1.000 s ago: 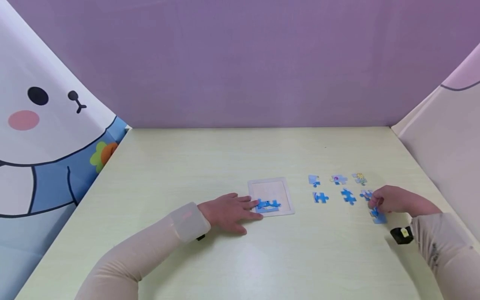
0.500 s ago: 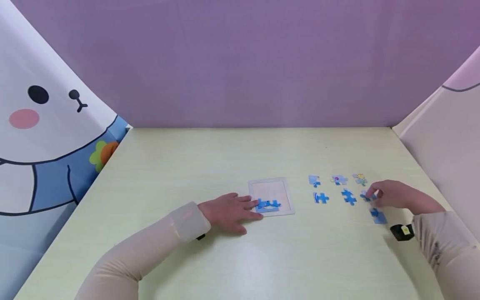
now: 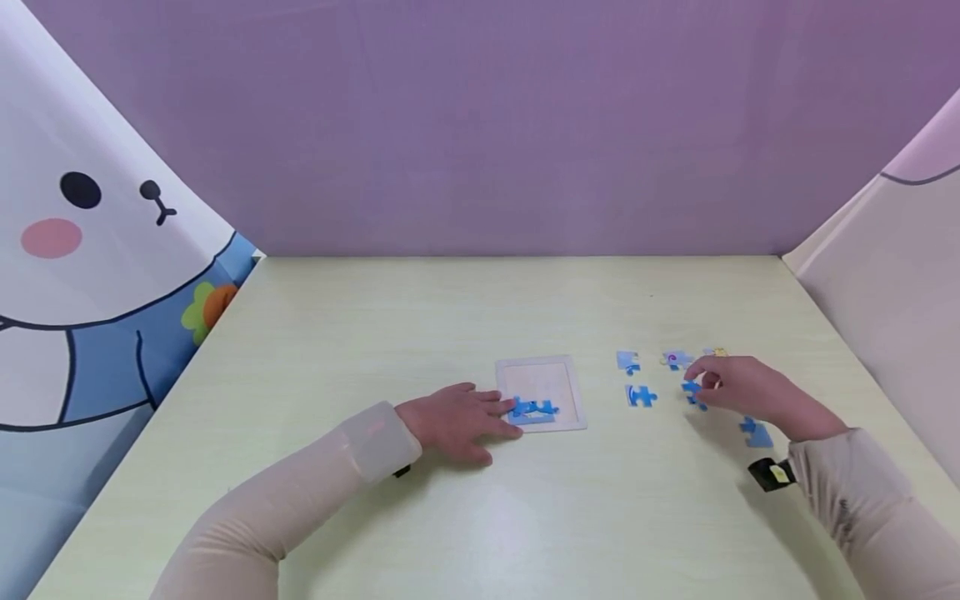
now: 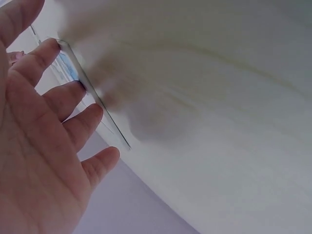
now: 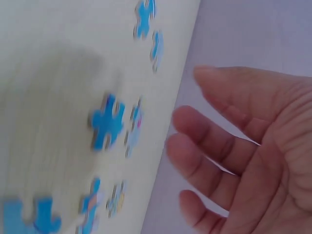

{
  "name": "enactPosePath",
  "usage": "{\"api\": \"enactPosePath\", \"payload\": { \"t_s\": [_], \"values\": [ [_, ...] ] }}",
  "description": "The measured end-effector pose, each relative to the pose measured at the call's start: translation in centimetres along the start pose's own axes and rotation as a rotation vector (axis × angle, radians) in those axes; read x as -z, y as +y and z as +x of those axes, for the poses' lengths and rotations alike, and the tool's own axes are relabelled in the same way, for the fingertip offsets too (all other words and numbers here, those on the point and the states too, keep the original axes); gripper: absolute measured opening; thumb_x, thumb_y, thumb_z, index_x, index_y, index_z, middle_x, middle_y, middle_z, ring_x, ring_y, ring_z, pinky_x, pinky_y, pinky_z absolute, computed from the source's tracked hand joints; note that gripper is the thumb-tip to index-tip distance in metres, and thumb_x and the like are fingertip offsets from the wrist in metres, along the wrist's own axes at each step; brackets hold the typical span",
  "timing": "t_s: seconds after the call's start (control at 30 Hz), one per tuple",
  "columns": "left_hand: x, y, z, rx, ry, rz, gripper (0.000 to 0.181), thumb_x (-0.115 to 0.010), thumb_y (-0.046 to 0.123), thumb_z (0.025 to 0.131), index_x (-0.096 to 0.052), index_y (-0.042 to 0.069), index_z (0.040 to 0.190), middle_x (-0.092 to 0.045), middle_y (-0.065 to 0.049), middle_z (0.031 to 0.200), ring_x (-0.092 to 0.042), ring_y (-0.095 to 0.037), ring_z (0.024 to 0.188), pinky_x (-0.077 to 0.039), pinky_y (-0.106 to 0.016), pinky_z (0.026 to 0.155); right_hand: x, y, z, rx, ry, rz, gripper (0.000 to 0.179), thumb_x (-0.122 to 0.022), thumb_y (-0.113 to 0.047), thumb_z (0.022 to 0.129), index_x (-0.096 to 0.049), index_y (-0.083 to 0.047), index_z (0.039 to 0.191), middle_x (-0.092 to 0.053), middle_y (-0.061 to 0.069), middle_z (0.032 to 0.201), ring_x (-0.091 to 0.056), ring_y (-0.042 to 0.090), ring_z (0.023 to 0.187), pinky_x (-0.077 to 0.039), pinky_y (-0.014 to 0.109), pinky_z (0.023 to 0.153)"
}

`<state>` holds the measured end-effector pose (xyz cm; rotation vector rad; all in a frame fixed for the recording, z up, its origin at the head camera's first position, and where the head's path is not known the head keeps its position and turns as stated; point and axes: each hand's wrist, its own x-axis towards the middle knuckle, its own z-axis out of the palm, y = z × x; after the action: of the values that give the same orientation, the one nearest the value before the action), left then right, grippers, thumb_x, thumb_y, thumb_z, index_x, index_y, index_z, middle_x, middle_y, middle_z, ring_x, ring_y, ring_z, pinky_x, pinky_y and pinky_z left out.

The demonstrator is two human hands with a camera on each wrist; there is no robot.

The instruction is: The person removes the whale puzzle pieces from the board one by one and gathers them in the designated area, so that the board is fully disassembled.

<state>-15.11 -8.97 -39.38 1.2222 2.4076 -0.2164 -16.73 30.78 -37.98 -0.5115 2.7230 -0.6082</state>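
Observation:
My left hand (image 3: 459,422) lies with fingers spread at the left side of a square white puzzle tray (image 3: 579,396); fingertips touch its rim, as the left wrist view also shows. Joined blue jigsaw pieces (image 3: 538,410) sit along the tray's lower part. Above the loose pieces hovers my right hand (image 3: 742,390), fingers loosely bent. In the right wrist view nothing lies between the thumb (image 5: 214,80) and fingers. Nearest below it is a blue jigsaw piece (image 5: 107,122). The hand hides another piece in the head view, which the right wrist view shows as a blue-and-pink piece (image 5: 90,207).
More loose pieces lie on the pale table (image 3: 420,325): a corner-like light blue piece (image 3: 627,361), a blue piece (image 3: 641,396), a swirl piece (image 3: 677,359), a partly covered sun piece (image 3: 718,352) and a blue piece (image 3: 757,433). A purple cloth (image 3: 480,125) hangs behind.
My right hand has gone from the lower-right piece up past the piece above it, then left over the middle blue piece. The left hand stays at the tray.

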Motion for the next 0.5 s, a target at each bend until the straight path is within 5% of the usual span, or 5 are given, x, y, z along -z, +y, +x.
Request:
{"api": "enactPosePath", "payload": {
  "t_s": [0.3, 0.5],
  "values": [
    [0.3, -0.3, -0.2, -0.003, 0.0, -0.039, 0.058, -0.058, 0.042, 0.088, -0.044, 0.037, 0.144, -0.026, 0.004, 0.156, -0.024, -0.018, 0.143, -0.022, -0.048, 0.112, -1.4, -2.7, 1.2, 0.101, 0.164, -0.04, 0.03, -0.068, -0.017, 0.087, -0.065, 0.001, 0.111, -0.061, -0.002, 0.082, -0.053, 0.01, 0.067, -0.044, 0.029, 0.057],
    [0.3, -0.6, -0.1, -0.015, -0.012, -0.051, 0.062, -0.057, 0.044, 0.083, -0.045, 0.037, 0.143, -0.026, 0.005, 0.156, -0.022, -0.017, 0.143, -0.023, -0.049, 0.112, -2.5, -4.7, 2.4, 0.151, 0.177, -0.017, 0.03, -0.071, -0.018, 0.086, -0.067, -0.001, 0.11, -0.062, -0.003, 0.083, -0.054, 0.009, 0.068, -0.045, 0.027, 0.057]
  ]
}}
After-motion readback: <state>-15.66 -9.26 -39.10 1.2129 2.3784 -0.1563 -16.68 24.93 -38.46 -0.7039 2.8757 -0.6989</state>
